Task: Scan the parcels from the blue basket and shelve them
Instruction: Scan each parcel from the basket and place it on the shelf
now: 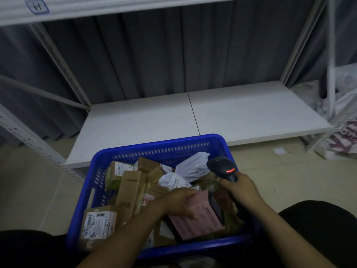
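Parcels (130,192) crowd the blue basket (154,144); none sits on the shelf (241,117) at twelve o'clock. My left hand (177,202) grips a pink parcel (201,219), my right hand (243,188) the scanner (222,167).

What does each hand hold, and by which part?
The left hand grips the pink box by its top edge. The right hand holds the scanner by its handle.
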`<state>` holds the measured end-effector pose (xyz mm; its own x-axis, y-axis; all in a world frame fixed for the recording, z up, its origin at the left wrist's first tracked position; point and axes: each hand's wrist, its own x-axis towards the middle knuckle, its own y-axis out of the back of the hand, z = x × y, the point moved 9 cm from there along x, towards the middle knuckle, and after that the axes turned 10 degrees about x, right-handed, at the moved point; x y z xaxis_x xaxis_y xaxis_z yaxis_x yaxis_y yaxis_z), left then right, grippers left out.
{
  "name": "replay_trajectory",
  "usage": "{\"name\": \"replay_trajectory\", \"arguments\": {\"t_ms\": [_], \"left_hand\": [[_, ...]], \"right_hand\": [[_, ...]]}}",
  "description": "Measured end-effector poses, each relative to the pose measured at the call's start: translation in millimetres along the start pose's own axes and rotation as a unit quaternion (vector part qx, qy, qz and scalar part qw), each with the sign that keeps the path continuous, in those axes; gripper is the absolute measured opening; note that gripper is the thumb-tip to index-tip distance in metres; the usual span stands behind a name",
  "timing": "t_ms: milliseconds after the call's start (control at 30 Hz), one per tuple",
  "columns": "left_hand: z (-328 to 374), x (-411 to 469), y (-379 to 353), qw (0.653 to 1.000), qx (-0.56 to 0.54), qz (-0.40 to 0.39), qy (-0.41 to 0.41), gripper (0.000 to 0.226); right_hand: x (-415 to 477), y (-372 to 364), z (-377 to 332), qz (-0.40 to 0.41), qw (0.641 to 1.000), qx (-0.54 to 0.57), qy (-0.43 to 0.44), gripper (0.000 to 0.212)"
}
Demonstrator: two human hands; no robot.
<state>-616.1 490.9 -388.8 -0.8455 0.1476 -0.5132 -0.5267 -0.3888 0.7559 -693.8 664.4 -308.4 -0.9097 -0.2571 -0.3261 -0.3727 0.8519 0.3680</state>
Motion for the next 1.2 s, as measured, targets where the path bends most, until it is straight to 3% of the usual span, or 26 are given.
{"name": "replay_trajectory", "arguments": {"t_ms": [100,200,400,633,733,800,933,967,1100,1200], "left_hand": [[-1,0,8,0.999,-0.034,0.027,0.000,0.081],[-11,-15,34,0.990,-0.085,0.113,0.020,0.078],[-27,-73,85,0.924,-0.293,0.244,0.035,0.075],[-23,-115,122,0.920,-0.288,0.267,-0.006,0.092],[-25,-126,126,0.912,-0.330,0.240,-0.042,0.102],[-27,-133,127,0.906,-0.356,0.227,-0.043,0.093],[-39,-148,140,0.850,-0.428,0.307,0.013,0.024],[-44,-149,143,0.838,-0.433,0.330,0.026,0.022],[-75,-158,145,0.786,-0.477,0.392,0.043,0.079],[-109,-167,142,0.766,-0.483,0.413,0.092,0.099]], "right_hand": [[-1,0,4,-0.001,0.999,0.037,-0.005,0.024],[-3,0,5,0.005,0.997,0.078,-0.009,0.018],[-13,-27,-5,-0.024,0.944,0.317,-0.088,0.012],[-20,-63,-59,-0.090,0.894,0.434,-0.069,0.026],[-22,-75,-75,-0.090,0.888,0.448,-0.047,0.016],[-22,-82,-82,-0.088,0.901,0.424,-0.027,0.016],[-28,-97,-98,-0.107,0.911,0.398,0.009,0.024],[-30,-102,-102,-0.118,0.911,0.395,0.011,0.024],[-35,-114,-122,-0.136,0.939,0.314,0.037,0.019],[-35,-108,-138,-0.121,0.966,0.217,0.068,0.016]]}}
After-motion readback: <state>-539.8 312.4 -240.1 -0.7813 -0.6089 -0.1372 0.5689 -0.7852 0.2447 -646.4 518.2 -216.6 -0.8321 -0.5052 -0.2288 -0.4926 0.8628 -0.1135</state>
